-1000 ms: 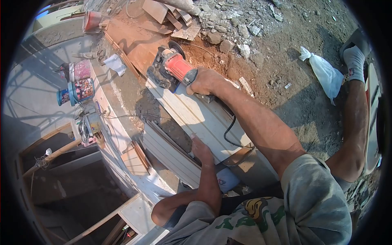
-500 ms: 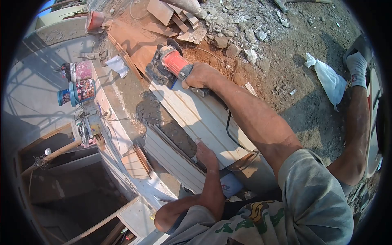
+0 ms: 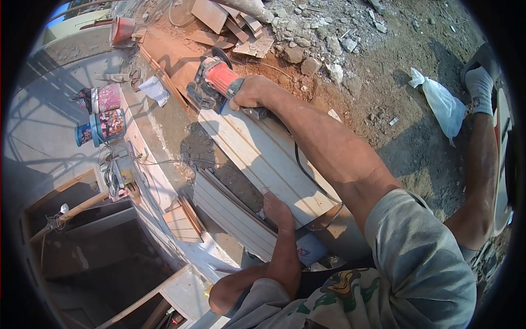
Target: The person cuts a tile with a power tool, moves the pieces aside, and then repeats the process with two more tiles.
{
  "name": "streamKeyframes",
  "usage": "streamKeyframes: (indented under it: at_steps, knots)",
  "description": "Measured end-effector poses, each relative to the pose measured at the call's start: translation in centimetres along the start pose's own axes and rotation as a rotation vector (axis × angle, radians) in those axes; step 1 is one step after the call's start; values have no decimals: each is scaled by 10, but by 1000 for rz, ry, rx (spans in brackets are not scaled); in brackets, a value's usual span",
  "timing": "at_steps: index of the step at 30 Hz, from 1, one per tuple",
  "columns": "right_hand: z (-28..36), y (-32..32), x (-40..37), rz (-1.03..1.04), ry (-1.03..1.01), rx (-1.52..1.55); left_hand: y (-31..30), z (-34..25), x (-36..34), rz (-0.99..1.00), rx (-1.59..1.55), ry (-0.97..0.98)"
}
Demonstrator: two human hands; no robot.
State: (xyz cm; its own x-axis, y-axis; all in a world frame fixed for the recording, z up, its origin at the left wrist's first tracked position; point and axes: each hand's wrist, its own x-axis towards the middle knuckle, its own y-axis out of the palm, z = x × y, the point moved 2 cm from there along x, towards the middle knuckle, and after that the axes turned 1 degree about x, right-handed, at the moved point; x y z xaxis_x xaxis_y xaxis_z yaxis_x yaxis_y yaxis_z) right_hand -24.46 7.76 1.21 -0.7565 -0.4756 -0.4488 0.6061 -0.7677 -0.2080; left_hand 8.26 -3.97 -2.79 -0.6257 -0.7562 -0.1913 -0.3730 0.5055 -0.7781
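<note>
My right hand (image 3: 251,92) grips the handle of a red and black angle grinder (image 3: 211,82), whose disc sits at the far end of a long pale grooved board (image 3: 263,156). A black cord (image 3: 301,164) trails back from the tool along my forearm. My left hand (image 3: 275,207) presses down on the near edge of the same board, fingers spread flat. A second ribbed pale panel (image 3: 230,211) lies just left of and below the board.
Rubble, stones and wood offcuts (image 3: 241,24) lie beyond the grinder. A white plastic bag (image 3: 441,107) rests on the dirt at right near my socked foot (image 3: 481,88). Colourful tins (image 3: 104,118) and tangled wires (image 3: 115,170) sit on a ledge at left, above a drop.
My right hand has pushed the grinder farther along the board, away from me and to the left. My left hand has stayed pressed on the board's near edge.
</note>
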Motion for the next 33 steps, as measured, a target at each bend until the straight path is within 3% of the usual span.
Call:
streamKeyframes:
  at_steps: [7,14,22,27,29,33]
  knots:
    - [-6,12,4,-14,-5,96,0,4,0,24,-37,-1]
    - [-14,7,-50,-9,91,157,0,-12,-8,26,-65,-42]
    - [-28,8,-88,-17,141,224,0,-24,-13,29,56,56]
    - [-40,13,-105,7,105,296,2,-11,-8,55,25,77]
    - [-45,18,-111,-75,73,265,2,-3,-4,61,-36,50]
    - [-56,24,-125,-97,47,256,-3,17,8,102,34,147]
